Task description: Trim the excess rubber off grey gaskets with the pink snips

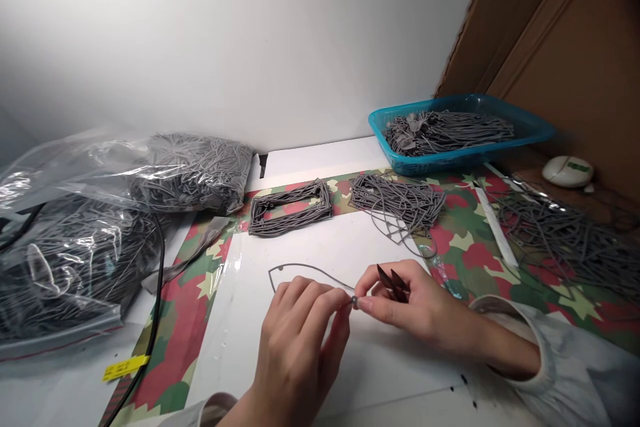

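Both hands meet over a white sheet [230, 333]. They pinch a thin grey strip frame [313, 268], whose loose part arcs out behind the fingers to a corner at the left. My left hand [303, 330] is closed, thumb and forefinger on the strip near a small dark piece [355, 302]. From the other side, the closed fingertips of my right hand [407, 303] grip the same spot. A dark two-pointed tool [393, 282], like tweezers or small snips, is tucked in my right hand with its points upward; its other end is hidden.
Behind the sheet lie a neat rectangular stack of grey frames [290, 219] and a looser pile [397, 200]. Clear bags of grey strips [195, 170] and a black cable [159, 280] are left. At right are a blue basket [425, 163], tangled strips [565, 233] and a white mouse [567, 172].
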A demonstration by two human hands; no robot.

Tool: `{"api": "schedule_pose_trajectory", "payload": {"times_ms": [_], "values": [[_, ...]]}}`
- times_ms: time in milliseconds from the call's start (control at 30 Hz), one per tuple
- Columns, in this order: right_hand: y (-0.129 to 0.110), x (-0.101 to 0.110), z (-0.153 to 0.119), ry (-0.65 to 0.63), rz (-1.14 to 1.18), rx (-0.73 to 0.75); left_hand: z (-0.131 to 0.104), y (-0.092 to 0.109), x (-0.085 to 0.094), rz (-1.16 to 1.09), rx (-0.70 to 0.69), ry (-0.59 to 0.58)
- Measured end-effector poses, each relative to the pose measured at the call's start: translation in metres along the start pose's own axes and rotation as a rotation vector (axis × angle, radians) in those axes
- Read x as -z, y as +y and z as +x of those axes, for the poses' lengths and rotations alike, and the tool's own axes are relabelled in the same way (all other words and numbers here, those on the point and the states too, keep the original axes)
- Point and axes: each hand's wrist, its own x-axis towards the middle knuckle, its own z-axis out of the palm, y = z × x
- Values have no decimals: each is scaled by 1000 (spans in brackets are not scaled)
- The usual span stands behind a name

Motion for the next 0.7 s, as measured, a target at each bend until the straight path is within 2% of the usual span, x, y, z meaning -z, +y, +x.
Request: {"api": "schedule_pose_trajectory", "payload": {"times_ms": [400, 700], "values": [[-1, -1, 0, 24, 11, -9, -1, 0, -1, -35, 24, 23], [0, -1, 0, 14, 15, -1, -2, 1, -1, -39, 21, -5]]}}
